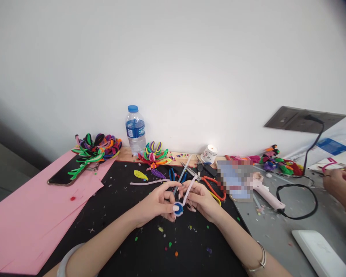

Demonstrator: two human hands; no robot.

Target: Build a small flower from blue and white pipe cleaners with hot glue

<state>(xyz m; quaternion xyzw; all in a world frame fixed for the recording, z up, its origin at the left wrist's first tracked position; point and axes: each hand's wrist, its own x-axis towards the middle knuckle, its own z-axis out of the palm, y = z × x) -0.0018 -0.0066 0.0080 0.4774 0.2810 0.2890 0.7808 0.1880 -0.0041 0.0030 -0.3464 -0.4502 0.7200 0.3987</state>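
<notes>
A small coil of fuzzy pipe cleaner (178, 209), blue inside with a pale pink outer ring, is pinched between the thumb and fingers of my left hand (158, 204). From the coil a pale pink tail (189, 191) sticks up to the right. My right hand (202, 200) has its fingers closed around the tail's lower part, right beside the coil. Just behind my hands lie scissors (193, 174), partly hidden by the fingers. A thin grey-blue strip (184, 169) slants up behind the hands. Another pale pipe cleaner (150, 182) lies to the left.
Black mat (115, 231) with coloured scraps; pink sheets (23, 227) and a phone (64, 173) at left. A water bottle (135, 130) and paper cup (209, 154) stand by the wall. Right: a corded pink glue gun (268, 194), a white box (320, 250) and another person's hand (340, 184).
</notes>
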